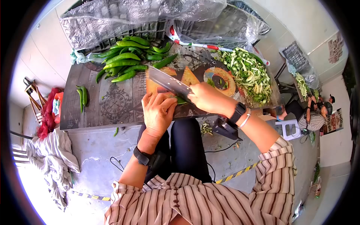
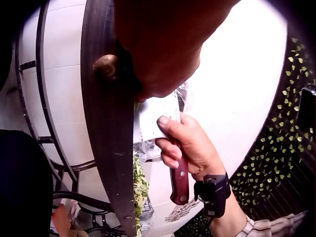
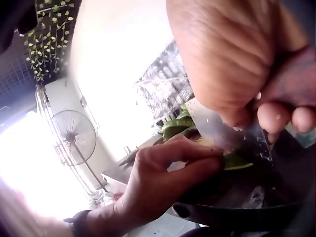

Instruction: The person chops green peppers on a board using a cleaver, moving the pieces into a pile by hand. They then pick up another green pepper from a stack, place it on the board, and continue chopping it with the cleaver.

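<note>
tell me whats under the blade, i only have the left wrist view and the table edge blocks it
Observer: A green pepper, pinned by the left hand beside the cleaver.
Operator: which hand has the knife
Observer: The right hand grips its handle.
Operator: any more peppers left
Observer: Yes, a pile of whole green peppers at the far side of the table.
Operator: and the cut stuff
Observer: A heap of chopped pieces lies to the right.

We can read no text here; the posters (image 1: 336,47) on the wall are too blurred.
</note>
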Tool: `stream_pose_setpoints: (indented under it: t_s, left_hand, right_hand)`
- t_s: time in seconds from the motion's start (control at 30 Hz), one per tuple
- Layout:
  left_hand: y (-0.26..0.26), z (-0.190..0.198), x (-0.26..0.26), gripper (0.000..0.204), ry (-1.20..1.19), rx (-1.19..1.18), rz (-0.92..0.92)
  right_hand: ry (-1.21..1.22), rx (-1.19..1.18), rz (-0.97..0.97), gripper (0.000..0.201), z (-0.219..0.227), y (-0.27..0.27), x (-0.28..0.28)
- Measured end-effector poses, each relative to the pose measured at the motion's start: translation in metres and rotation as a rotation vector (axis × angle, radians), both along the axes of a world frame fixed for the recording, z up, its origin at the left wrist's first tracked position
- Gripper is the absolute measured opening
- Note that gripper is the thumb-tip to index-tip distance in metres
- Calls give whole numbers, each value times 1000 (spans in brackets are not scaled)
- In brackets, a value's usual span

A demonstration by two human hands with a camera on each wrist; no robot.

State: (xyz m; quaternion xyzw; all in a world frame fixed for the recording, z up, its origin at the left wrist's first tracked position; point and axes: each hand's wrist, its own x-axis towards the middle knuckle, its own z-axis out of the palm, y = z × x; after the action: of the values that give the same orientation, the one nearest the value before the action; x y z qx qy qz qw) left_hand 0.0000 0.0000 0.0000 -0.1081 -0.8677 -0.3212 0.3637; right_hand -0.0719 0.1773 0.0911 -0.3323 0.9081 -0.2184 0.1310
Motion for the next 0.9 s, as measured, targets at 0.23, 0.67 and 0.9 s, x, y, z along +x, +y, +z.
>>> stream_pose_setpoints:
  t_s: [0.23,0.67,0.9]
  left_hand:
    - [0,0,0,9,23,-20,11]
    - [-1,2,0,9,-2,-25,13]
    - [-1,2,1,11,-23,-34,11]
  right_hand:
    - [-7,-42,-216,23,16,47,16]
    - [25,-36,-66,27,9,21,32]
    - [-152,29,-119,26,21,19,26]
